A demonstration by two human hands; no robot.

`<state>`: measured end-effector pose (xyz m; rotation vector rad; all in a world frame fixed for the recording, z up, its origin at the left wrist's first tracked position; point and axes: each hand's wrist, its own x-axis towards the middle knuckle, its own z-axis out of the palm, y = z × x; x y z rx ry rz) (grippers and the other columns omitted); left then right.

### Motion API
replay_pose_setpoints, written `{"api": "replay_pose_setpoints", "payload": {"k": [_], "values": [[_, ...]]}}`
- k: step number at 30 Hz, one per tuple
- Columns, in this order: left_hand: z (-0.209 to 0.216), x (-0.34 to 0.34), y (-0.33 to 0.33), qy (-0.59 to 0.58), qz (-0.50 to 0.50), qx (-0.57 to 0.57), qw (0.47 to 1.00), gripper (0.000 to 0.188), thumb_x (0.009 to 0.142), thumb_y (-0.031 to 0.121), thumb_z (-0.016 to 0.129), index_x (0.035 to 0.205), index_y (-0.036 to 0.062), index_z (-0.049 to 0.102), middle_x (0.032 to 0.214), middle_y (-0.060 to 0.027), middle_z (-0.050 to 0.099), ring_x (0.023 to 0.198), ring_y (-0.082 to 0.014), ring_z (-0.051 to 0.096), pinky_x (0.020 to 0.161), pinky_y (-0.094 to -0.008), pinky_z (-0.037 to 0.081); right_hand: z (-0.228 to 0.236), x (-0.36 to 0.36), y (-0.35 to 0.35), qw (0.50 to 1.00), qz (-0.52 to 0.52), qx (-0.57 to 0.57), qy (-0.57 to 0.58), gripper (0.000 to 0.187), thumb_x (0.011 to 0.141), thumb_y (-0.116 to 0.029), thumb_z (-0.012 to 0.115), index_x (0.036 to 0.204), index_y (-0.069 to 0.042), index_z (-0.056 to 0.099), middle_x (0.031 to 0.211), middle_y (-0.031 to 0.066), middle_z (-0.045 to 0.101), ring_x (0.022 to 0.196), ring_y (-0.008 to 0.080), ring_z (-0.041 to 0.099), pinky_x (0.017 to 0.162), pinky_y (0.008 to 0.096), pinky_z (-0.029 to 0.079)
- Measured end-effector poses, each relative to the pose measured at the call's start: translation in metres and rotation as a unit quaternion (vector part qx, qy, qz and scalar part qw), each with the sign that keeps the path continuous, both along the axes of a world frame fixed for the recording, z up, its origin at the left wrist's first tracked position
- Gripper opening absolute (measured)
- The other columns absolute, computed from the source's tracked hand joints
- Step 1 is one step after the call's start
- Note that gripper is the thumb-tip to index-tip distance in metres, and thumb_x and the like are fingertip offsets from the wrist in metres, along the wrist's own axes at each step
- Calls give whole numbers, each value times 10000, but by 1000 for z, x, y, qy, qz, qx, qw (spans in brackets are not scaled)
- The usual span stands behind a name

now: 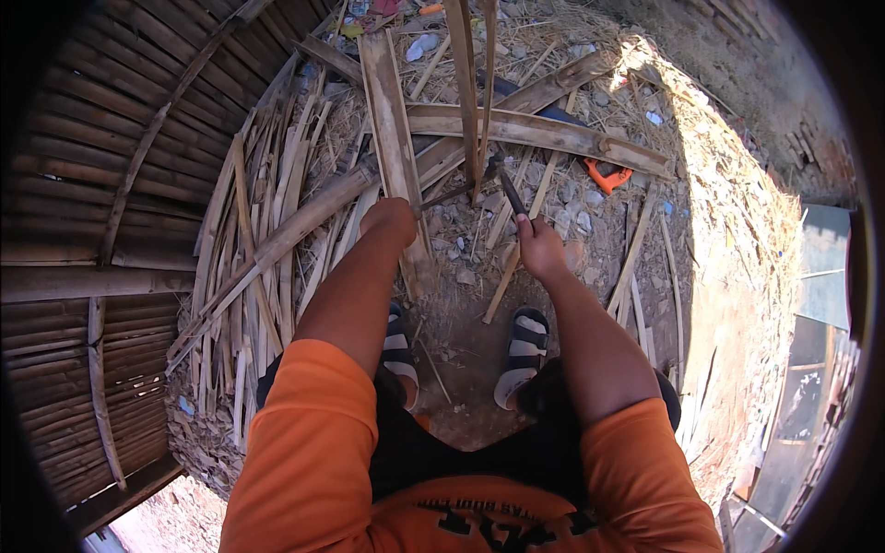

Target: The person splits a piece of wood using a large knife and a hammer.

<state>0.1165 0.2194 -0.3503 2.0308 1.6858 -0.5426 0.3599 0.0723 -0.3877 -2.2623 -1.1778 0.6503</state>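
My left hand [391, 219] is closed around the handle of a long knife, which the fist hides. Its dark blade [446, 196] points right, toward the foot of an upright bamboo piece [463, 83]. A second narrow strip [488, 78] stands beside that piece, with a gap between them. My right hand [542, 245] grips a hammer [512, 191] by its dark handle. The hammer head is up by the blade's tip and the bamboo; whether they touch I cannot tell. Under my left hand lies a wide split bamboo length [392, 111].
Several thin bamboo strips [267, 212] lie heaped at the left, beside a slatted bamboo wall [83, 138]. A curved bamboo half [553, 132] crosses the far ground near an orange saw handle [607, 175]. Stones and straw litter the ground. My sandalled feet [527, 346] stand close by.
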Motion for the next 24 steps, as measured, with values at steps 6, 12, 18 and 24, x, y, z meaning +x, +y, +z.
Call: {"api": "replay_pose_setpoints", "payload": {"k": [6, 12, 18, 24], "values": [[-8, 2, -3, 0, 2, -15, 1000, 287, 874, 152, 683, 1138, 55, 740, 1195, -203, 709, 1114, -368, 689, 916, -461, 572, 49, 4, 29, 967, -109, 134, 186, 523, 1069, -449, 441, 926, 19, 623, 776, 204, 668, 740, 404, 653, 715, 477, 497], [-6, 10, -5, 11, -4, -13, 1000, 281, 877, 148, 677, 1133, 55, 745, 1208, -196, 709, 1118, -362, 690, 915, -461, 575, -9, -10, -8, 999, -33, 17, 40, 559, 1067, -470, 440, 864, 19, 619, 772, 193, 670, 728, 393, 650, 704, 477, 493], [-24, -3, -3, 21, 14, -20, 999, 278, 871, 147, 678, 1124, 60, 752, 1207, -190, 711, 1120, -347, 693, 912, -454, 580, 17, 5, 16, 983, -85, -5, 164, 582, 1057, -500, 439, 957, 27, 665, 852, 254, 676, 902, 427, 670, 814, 486, 498], [-19, 7, -4, 43, -22, -21, 999, 293, 860, 152, 693, 1130, 51, 749, 1179, -195, 720, 1099, -344, 704, 893, -448, 589, -10, -6, 12, 995, -14, -35, 92, 591, 1055, -503, 426, 1003, 23, 689, 902, 287, 683, 1020, 452, 667, 902, 513, 495]]}}
